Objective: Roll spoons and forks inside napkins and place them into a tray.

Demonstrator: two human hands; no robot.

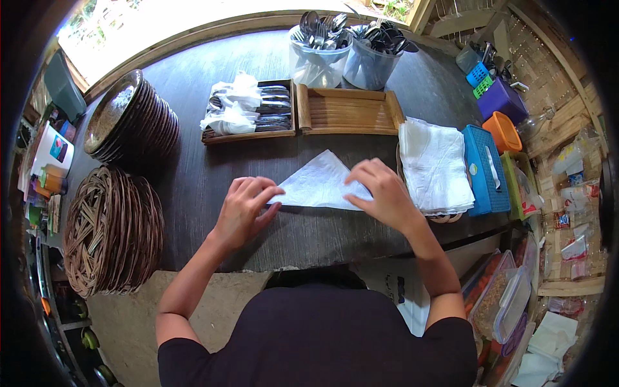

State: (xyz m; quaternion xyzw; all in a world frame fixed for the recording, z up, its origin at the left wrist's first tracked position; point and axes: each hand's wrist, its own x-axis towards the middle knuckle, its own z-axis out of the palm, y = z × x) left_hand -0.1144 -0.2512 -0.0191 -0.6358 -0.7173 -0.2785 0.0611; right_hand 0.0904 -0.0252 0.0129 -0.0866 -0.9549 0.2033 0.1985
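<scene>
A white paper napkin (321, 186), folded into a triangle, lies on the dark wooden table (203, 193) with its point towards the far side. My left hand (246, 205) is at the napkin's left corner, its index finger touching or just over the paper; whether it pinches the corner is unclear. Over the right corner is my right hand (384, 191), slightly blurred, thumb and fingers apart. Beside it, a stack of white napkins (435, 167) rests on a woven basket (447, 218). Beyond the folded napkin, a wooden tray (293, 130) holds cutlery bundles (237, 104) partly wrapped in white napkins.
An unfilled slatted wooden tray (350, 113) adjoins the cutlery tray. Behind stand two clear plastic buckets (319, 63) of spoons and forks. Stacked bowls or plates (130, 121) and woven rattan plates (111, 232) are at left. A blue tissue box (486, 169) stands right.
</scene>
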